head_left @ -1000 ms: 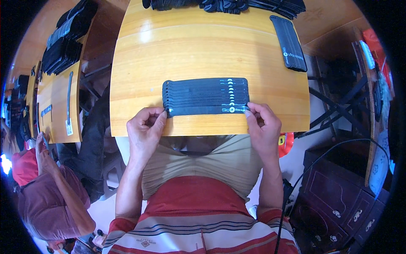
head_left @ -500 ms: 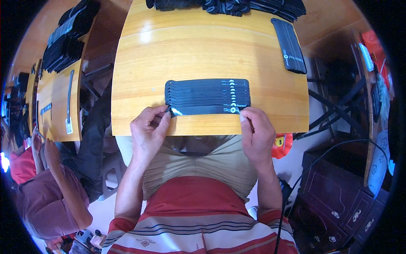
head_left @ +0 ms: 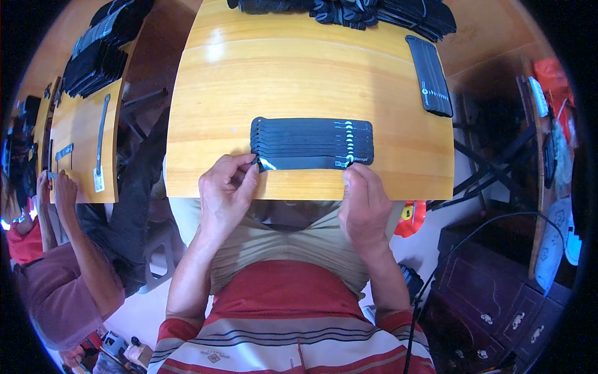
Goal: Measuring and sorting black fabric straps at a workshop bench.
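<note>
two hands work at the near edge of a neat row of overlapping black straps. the left hand pinches narrowly, thumb against forefinger, at the left end of the front strap. the right hand is curled, its thumb and forefinger closed on the same strap just by the pale printed marks; the strap's right tip is hidden by the fingers, so i cannot tell how it lies.

what has changed is the right grip: a second ago it sat at the far right corner, and now it is further in along the front edge, while the left one keeps to its end. i take this as a sign that the front strap is being handled apart from the rest, whose ends stay lined up.

the strap row lies flat near the front of the wooden table, touching it. well apart, by the right edge, a second strap set rests at a slant, and dark bundles line the far edge.

further out, a co-worker sits at a side table on the left; a dark cabinet stands at lower right.
</note>
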The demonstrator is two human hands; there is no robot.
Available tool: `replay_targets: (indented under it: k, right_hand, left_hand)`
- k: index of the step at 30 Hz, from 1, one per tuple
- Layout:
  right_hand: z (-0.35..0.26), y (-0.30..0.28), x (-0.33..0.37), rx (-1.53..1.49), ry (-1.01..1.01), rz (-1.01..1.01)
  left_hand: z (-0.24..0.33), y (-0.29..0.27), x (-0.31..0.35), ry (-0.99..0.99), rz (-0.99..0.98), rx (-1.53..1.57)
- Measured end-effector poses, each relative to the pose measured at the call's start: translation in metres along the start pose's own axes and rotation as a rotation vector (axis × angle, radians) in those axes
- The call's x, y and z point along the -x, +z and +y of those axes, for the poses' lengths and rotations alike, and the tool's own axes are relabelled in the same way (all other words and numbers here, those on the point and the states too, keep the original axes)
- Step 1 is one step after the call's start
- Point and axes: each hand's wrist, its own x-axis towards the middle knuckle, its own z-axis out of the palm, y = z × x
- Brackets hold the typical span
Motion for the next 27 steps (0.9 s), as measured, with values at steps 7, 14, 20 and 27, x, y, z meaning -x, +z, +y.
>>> replay_targets:
  k: [7, 14, 20, 27]
  right_hand:
    - [-0.009, 0.013, 0.009, 0.035, -0.057, 0.001]
    - [-0.036, 0.021, 0.010, -0.178, -0.142, 0.034]
    - [-0.039, 0.023, 0.010, -0.191, -0.219, -0.003]
    - [-0.065, 0.036, -0.003, -0.208, -0.308, 0.041]
  left_hand:
    - [0.005, -0.001, -0.001, 0.048, 0.006, -0.048]
    - [0.005, -0.001, -0.001, 0.052, -0.006, -0.064]
    - [0.004, -0.001, -0.001, 0.042, -0.004, -0.075]
    - [0.004, 0.000, -0.001, 0.045, 0.005, -0.067]
